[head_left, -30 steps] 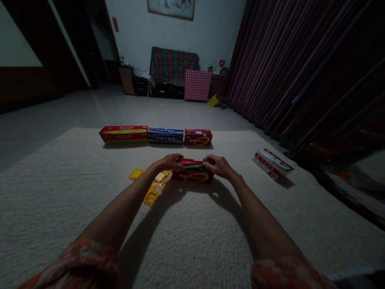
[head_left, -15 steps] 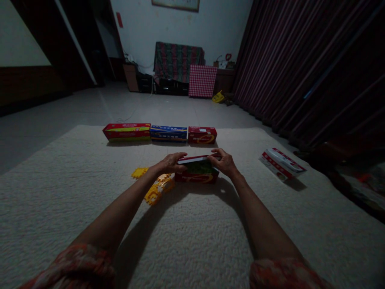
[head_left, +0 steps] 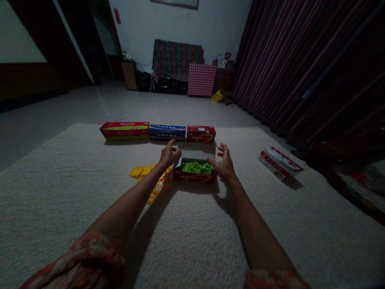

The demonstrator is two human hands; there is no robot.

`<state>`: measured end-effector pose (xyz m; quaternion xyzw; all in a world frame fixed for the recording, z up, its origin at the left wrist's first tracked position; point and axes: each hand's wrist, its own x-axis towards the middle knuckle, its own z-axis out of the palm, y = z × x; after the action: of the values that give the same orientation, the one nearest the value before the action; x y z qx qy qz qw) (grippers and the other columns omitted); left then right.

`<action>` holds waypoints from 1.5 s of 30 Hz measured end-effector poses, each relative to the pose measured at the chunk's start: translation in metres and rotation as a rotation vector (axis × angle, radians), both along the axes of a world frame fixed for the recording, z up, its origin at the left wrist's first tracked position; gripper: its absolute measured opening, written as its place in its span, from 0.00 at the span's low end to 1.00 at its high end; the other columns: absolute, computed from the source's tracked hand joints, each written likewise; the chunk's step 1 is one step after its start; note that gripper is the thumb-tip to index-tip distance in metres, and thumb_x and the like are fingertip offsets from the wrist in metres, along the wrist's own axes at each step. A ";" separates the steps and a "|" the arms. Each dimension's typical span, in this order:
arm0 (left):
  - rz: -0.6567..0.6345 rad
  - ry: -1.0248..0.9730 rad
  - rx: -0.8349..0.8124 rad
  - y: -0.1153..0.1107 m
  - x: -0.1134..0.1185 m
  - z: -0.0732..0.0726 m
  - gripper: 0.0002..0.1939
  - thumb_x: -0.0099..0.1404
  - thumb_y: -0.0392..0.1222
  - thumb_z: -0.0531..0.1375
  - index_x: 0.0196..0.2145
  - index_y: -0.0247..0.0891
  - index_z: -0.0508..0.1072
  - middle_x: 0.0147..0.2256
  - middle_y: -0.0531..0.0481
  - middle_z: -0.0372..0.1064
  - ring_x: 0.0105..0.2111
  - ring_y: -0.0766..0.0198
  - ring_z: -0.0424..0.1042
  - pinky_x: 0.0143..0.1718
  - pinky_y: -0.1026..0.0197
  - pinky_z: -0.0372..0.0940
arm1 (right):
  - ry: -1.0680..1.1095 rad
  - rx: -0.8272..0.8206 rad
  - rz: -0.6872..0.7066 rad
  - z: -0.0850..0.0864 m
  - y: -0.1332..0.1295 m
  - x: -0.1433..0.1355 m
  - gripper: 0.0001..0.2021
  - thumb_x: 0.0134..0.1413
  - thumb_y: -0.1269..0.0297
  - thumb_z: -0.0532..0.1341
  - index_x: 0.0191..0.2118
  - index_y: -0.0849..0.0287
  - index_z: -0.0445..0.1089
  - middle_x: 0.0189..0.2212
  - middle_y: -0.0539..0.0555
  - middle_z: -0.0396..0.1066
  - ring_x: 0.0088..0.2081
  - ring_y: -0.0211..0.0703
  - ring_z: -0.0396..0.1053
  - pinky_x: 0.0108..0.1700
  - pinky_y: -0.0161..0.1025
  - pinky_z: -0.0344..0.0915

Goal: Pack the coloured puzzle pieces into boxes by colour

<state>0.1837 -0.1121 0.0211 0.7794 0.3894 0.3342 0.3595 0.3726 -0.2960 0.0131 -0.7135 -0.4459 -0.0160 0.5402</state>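
In front of me a red cardboard box (head_left: pixel 194 177) sits with its lid (head_left: pixel 197 151) raised at the back. Inside lie many green toy pieces (head_left: pixel 197 166), apparently plastic. My left hand (head_left: pixel 169 155) is at the box's left end, its fingers bent against the raised lid and a white side flap (head_left: pixel 178 162). At the right end is my right hand (head_left: pixel 224 163), fingers spread and thumb close to the box's rim. Yellow interlocking plastic pieces (head_left: pixel 162 181) rest left of the box, partly behind my left forearm.
Behind the box stand a long red and green box (head_left: pixel 126 131), a blue box (head_left: pixel 167 133) and another red box (head_left: pixel 201 134) in a row. A red and white carton (head_left: pixel 281 163) lies at the right on the pale quilted mat (head_left: pixel 192 237). Dark curtains (head_left: pixel 288 60) hang beyond.
The lid has swung up and back, exposing the green pieces. My left hand has moved up and left with it; my right hand has opened and shifted slightly right.
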 end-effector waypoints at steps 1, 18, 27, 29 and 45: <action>0.036 0.041 0.038 -0.002 0.000 0.001 0.31 0.59 0.37 0.62 0.61 0.34 0.68 0.40 0.43 0.77 0.39 0.54 0.76 0.46 0.55 0.69 | -0.086 0.012 -0.018 0.000 -0.001 -0.003 0.39 0.46 0.54 0.66 0.64 0.58 0.56 0.60 0.68 0.63 0.53 0.58 0.68 0.50 0.58 0.70; -0.352 0.440 0.345 -0.017 -0.016 0.024 0.19 0.64 0.44 0.60 0.49 0.36 0.79 0.49 0.42 0.77 0.48 0.54 0.75 0.54 0.58 0.67 | -0.428 -0.267 0.139 0.000 -0.006 -0.012 0.19 0.48 0.75 0.55 0.44 0.57 0.74 0.46 0.59 0.76 0.50 0.52 0.72 0.56 0.50 0.67; -0.364 0.460 0.292 0.007 -0.039 0.031 0.22 0.58 0.32 0.58 0.50 0.37 0.79 0.50 0.46 0.78 0.46 0.57 0.76 0.51 0.59 0.70 | -0.474 -0.191 -0.082 0.002 -0.025 0.006 0.14 0.49 0.75 0.56 0.39 0.60 0.76 0.50 0.65 0.72 0.53 0.56 0.69 0.56 0.52 0.66; -0.361 0.475 0.322 0.006 -0.042 0.032 0.19 0.57 0.32 0.60 0.46 0.40 0.81 0.49 0.46 0.77 0.50 0.54 0.75 0.55 0.57 0.67 | -0.540 -0.267 -0.150 0.005 -0.029 0.004 0.13 0.50 0.73 0.57 0.39 0.60 0.76 0.48 0.65 0.73 0.51 0.59 0.69 0.53 0.54 0.66; -0.302 0.505 0.077 -0.011 -0.037 0.041 0.17 0.62 0.36 0.60 0.48 0.37 0.80 0.31 0.46 0.80 0.30 0.59 0.78 0.37 0.62 0.72 | -0.423 -0.544 -0.016 0.003 -0.012 0.011 0.18 0.47 0.71 0.60 0.47 0.57 0.74 0.33 0.60 0.77 0.33 0.51 0.74 0.36 0.42 0.67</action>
<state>0.1472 -0.1227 0.0619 0.9001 0.3330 0.0868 0.2671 0.3832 -0.3085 0.0165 -0.8158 -0.5303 -0.0482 0.2257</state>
